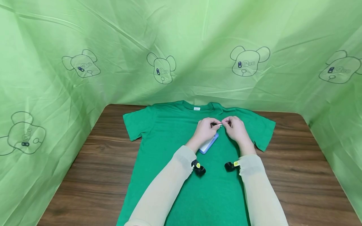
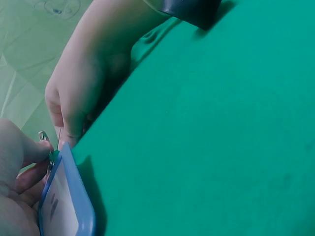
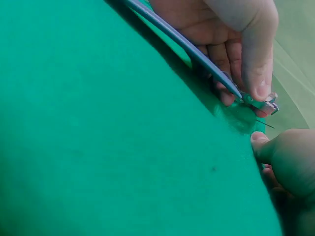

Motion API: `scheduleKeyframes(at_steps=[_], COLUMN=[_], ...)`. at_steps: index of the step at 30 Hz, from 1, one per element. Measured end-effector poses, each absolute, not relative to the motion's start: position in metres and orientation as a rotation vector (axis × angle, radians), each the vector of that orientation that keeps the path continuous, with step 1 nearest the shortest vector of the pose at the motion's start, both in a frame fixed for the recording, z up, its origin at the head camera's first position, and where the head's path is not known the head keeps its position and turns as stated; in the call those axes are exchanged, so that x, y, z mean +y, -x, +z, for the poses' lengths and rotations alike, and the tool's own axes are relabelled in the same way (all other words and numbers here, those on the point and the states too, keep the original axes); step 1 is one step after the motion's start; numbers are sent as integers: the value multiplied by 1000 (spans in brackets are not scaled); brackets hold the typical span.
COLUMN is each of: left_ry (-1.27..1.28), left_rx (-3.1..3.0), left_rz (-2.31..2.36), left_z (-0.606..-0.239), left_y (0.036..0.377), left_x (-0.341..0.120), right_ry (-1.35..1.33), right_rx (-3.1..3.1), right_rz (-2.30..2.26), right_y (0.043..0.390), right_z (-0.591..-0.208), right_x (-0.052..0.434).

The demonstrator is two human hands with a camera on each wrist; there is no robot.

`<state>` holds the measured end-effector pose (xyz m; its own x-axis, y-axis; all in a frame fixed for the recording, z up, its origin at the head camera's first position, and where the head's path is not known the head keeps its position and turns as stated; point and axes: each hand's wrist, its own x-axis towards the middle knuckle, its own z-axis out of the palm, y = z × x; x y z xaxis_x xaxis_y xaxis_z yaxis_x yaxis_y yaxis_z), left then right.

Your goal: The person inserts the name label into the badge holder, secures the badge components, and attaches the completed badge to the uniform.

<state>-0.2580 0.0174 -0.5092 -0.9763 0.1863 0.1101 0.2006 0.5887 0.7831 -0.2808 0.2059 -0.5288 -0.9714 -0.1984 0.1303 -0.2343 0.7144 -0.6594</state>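
- We see a staged recording booth rather than a lived-in room.
- A wrinkled green sheet [image 1: 181,40], printed with cartoon bear heads [image 1: 161,67], hangs as a backdrop on three sides and hides any walls.
- A dark wood-grain table [image 1: 93,175] fills the enclosed floor of the booth.
- Small cameras [image 1: 199,168] are strapped to the person's wrists.

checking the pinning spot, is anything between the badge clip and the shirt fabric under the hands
Nothing visible: the left hand pinches the badge holder's clip, the right hand meets it, green t-shirt directly beneath.
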Motion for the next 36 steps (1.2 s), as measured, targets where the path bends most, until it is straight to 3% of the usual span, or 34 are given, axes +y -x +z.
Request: scheduleKeyframes(at_steps=[36], left_ry=[-118], left_rx=[-2571], left_rz=[-1723], left_z=[-515], left_y=[246], left_x=[42], right_ry=[-319], right_rx=[-2806], right_rz=[1252], right_y=[280], right_z=[-528], right_x=[216])
